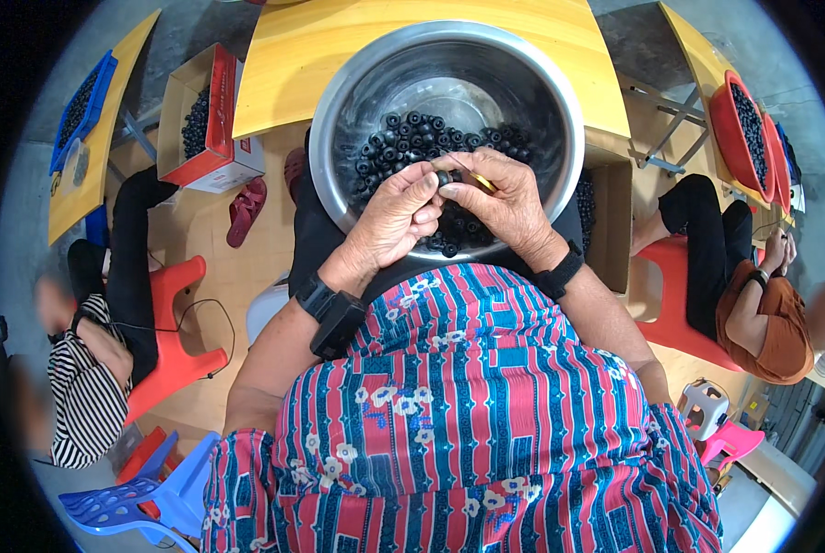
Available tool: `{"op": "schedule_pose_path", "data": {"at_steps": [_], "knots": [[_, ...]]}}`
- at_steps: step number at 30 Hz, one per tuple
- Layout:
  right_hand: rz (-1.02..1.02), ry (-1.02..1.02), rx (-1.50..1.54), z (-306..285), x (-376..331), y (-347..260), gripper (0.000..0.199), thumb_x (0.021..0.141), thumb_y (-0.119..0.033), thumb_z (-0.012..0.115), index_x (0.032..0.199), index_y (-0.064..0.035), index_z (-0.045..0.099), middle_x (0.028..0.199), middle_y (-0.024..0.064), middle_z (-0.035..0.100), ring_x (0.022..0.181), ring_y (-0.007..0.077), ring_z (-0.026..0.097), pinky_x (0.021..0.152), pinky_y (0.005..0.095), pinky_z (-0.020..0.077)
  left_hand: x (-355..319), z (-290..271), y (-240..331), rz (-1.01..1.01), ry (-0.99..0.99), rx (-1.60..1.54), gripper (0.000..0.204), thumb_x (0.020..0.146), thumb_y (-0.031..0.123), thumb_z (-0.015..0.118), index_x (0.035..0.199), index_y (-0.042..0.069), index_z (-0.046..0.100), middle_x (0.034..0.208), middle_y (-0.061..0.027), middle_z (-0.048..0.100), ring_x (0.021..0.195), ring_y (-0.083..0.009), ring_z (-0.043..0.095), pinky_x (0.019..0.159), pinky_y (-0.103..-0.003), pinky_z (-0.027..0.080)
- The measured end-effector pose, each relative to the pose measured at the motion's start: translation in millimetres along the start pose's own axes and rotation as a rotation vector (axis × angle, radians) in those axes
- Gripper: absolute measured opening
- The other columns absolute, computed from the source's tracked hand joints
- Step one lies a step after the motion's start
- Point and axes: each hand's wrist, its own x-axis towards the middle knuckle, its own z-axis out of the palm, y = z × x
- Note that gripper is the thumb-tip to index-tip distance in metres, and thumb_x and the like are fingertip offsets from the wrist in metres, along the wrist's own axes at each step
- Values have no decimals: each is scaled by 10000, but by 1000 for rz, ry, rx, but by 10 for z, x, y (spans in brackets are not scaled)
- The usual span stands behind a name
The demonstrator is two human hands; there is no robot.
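Note:
A wide steel bowl (324,120) rests on my lap, holding many small round black parts (412,138) with holes in their middles. Over its near half, my left hand (389,217) pinches one black part (444,178) between thumb and fingertips. My right hand (503,205) is closed round a small tool with a yellow handle (482,182). Its thin tip points up and to the left, close to the held part. Whether the tip touches the part, I cannot tell. Both hands meet at the fingertips, and the right thumb lies against the part.
Beyond the bowl is a yellow table (283,64). A red and white carton (214,120) with black parts stands on the left, a brown carton (612,217) on the right. People sit on red stools (175,304) at both sides. Red basins (728,120) sit on the right table.

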Motion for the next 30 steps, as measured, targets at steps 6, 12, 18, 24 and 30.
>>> {"op": "schedule_pose_path", "data": {"at_steps": [6,12,18,24,30], "knots": [[-8,18,80,30,-3,44,255,794,-107,722,1043,-61,695,870,72,677,800,164,619,723,292,490,-3,0,-3,2,12,15,412,942,285,615,1282,74,518,859,23,516,639,-12,407,530,-128,343],[193,-16,506,81,-32,105,214,859,-44,669,1068,2,662,894,53,678,827,115,641,763,250,517,-17,75,26,-34,21,11,239,976,280,568,1078,64,559,823,18,503,609,-7,404,507,-125,351],[241,-84,610,59,-15,86,198,893,-46,639,1080,18,640,899,56,674,829,111,647,769,247,527,-25,72,25,-53,-10,-9,263,981,284,559,1116,60,533,837,13,493,618,-8,406,514,-123,354],[234,-110,629,67,-15,88,177,904,-69,634,1062,11,644,904,48,674,828,108,646,772,244,525,-31,63,22,-55,-1,-23,285,976,297,565,1131,62,524,846,10,485,630,-13,409,514,-120,352],[233,-83,581,59,-7,77,173,905,-72,633,1059,7,638,907,40,675,828,99,644,767,237,522,-28,74,44,-66,-21,-53,253,987,274,546,1125,64,517,844,8,490,636,-15,415,510,-122,349]]}}
